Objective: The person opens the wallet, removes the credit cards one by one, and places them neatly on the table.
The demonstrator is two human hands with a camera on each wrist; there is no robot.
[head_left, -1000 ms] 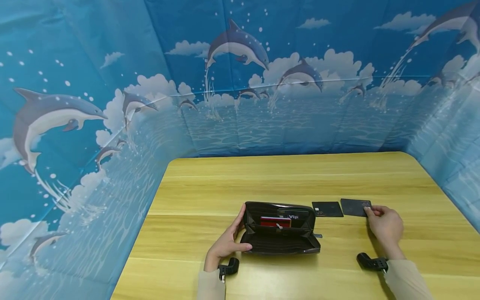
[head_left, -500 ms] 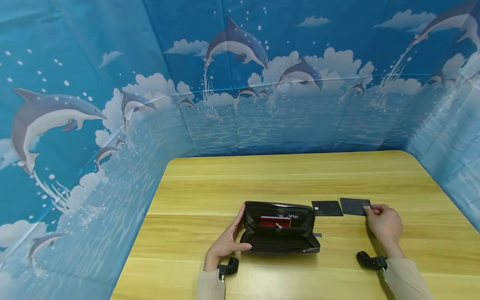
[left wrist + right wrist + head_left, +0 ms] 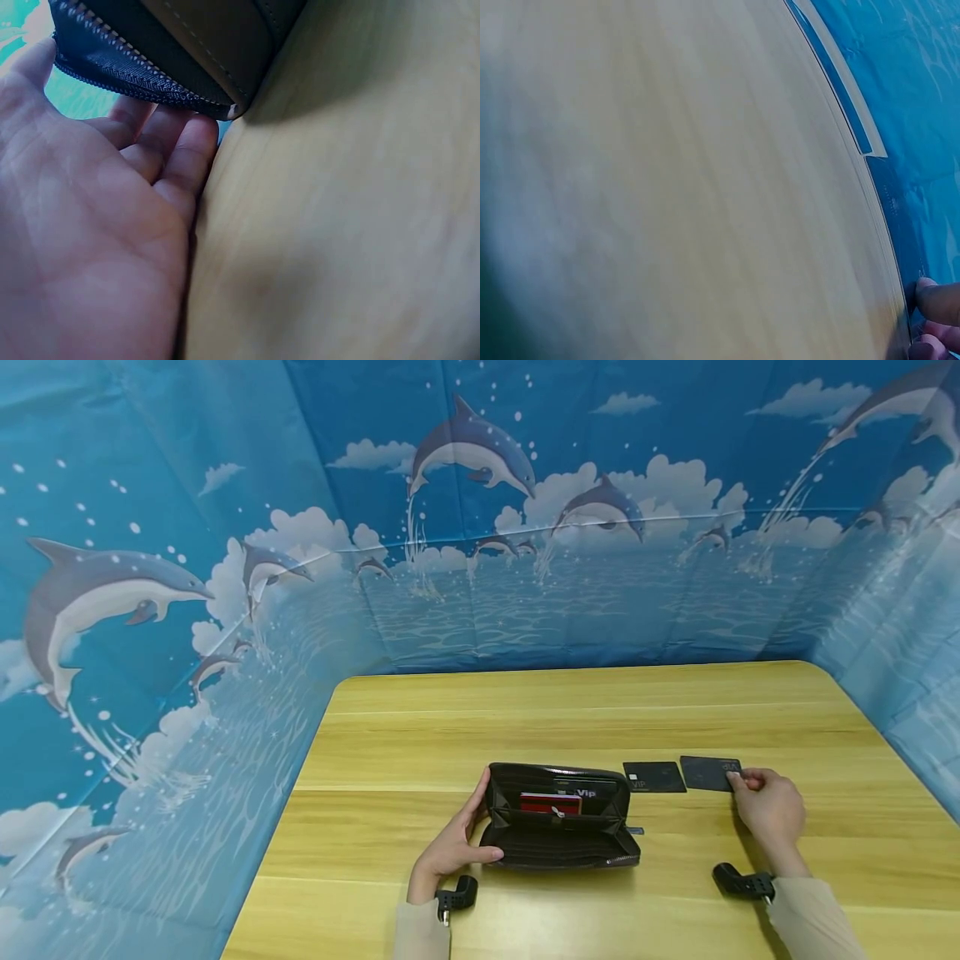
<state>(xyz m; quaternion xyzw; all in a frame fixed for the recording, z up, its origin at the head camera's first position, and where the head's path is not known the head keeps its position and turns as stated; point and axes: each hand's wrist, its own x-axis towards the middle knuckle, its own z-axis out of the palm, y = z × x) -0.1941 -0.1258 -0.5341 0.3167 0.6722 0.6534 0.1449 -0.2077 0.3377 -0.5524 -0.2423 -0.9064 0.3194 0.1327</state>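
Observation:
A black zip-around wallet [image 3: 558, 842] stands unzipped on the table in the head view, its mouth facing me. Inside it show a red card [image 3: 550, 803] and a dark card lettered "Vip" [image 3: 587, 793]. My left hand [image 3: 450, 846] holds the wallet's left end, thumb on the lower front corner and fingers behind; the left wrist view shows those fingers against the zipper edge [image 3: 161, 84]. My right hand [image 3: 772, 810] pinches the right end of a black VIP card [image 3: 705, 772] lying flat. Just left of it lies another black VIP card [image 3: 654, 782] with a chip.
The wooden table [image 3: 375, 827] has rounded far corners. A blue dolphin-print cloth [image 3: 480, 610] hangs around its back and sides. A small grey tab [image 3: 636, 831] sticks out at the wallet's right side. Each wrist wears a black camera mount [image 3: 742, 883].
Nothing moves but a very slight shift of the head view. Both hands keep their places on the wallet and the card.

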